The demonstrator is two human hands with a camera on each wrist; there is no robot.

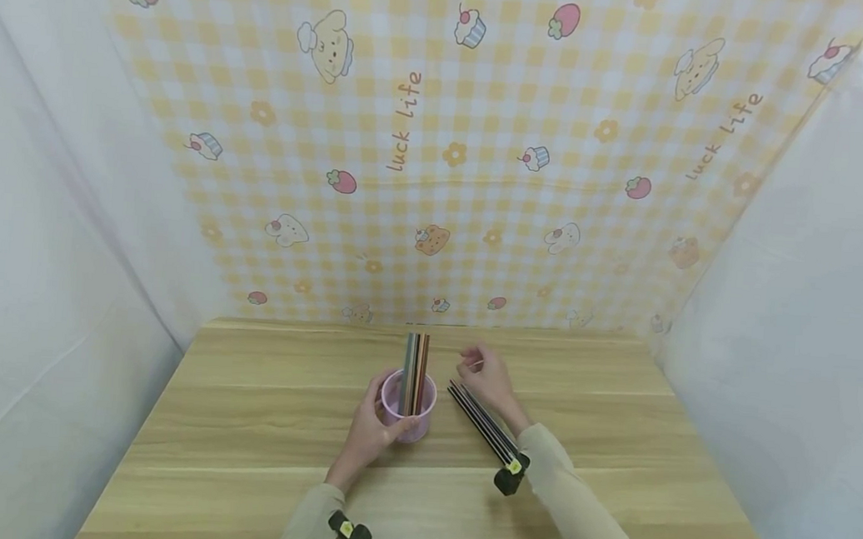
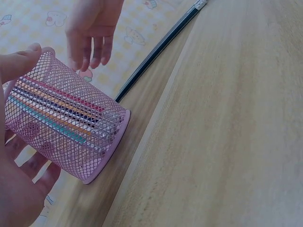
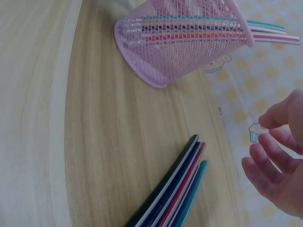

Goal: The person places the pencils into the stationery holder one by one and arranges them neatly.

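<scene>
My left hand (image 1: 369, 430) grips a pink mesh pen cup (image 1: 414, 432) from its left side, thumb in front and fingers behind. Several thin coloured pencils (image 1: 414, 368) stand inside the cup and reach above its rim; through the mesh, red, orange, dark and teal ones show. Right of the cup, a row of dark pencils (image 1: 483, 422) lies slantwise on the table; red and green also show among these pencils (image 3: 173, 189) in the right wrist view. Beyond their far ends, my right hand (image 1: 490, 380) hovers with loosely bent fingers, and nothing can be seen held in it.
The wood-grain table (image 1: 240, 423) runs back to a yellow checked cloth (image 1: 444, 203) with cartoon prints. White sheets hang at the left (image 1: 48, 276) and right (image 1: 796, 328). A small black camera (image 1: 511, 475) is strapped on the right wrist, over the pencils' near ends.
</scene>
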